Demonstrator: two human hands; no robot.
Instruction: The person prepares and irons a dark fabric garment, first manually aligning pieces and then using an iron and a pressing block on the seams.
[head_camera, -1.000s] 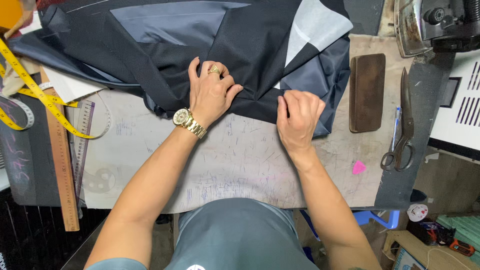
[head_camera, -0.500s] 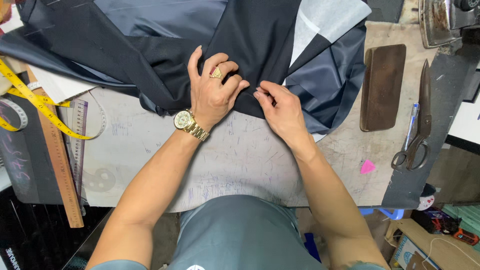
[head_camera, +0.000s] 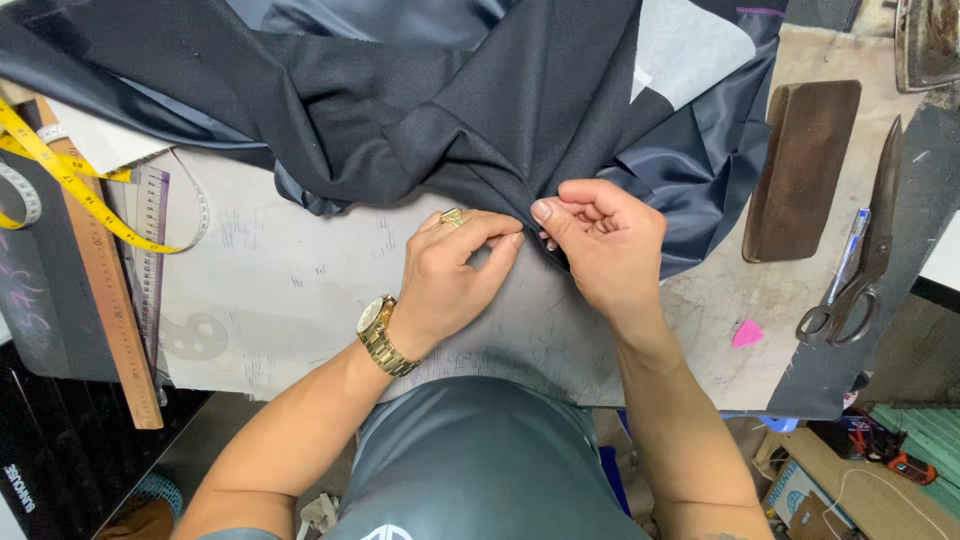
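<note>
In the head view, the dark cloth lay heaped across the far half of the table, from ten o'clock round to two o'clock, with a shiny blue-grey lining showing at its right side and a pale patch near one o'clock. Its lowest corner came down to the middle of the table, where both hands met. The left hand, with a ring and a gold watch, had its fingers curled together and pinched on the cloth's edge. The right hand, touching it at three o'clock, had thumb and fingers closed on the same edge.

The cloth looked soft, limp and fairly light, likely to sag and slide wherever unsupported; the lining looked slippery. The folded edge seemed the firmest place to grip.

A yellow tape measure and wooden ruler lay at nine o'clock; a brown block, scissors and pink chalk lay at three o'clock.
</note>
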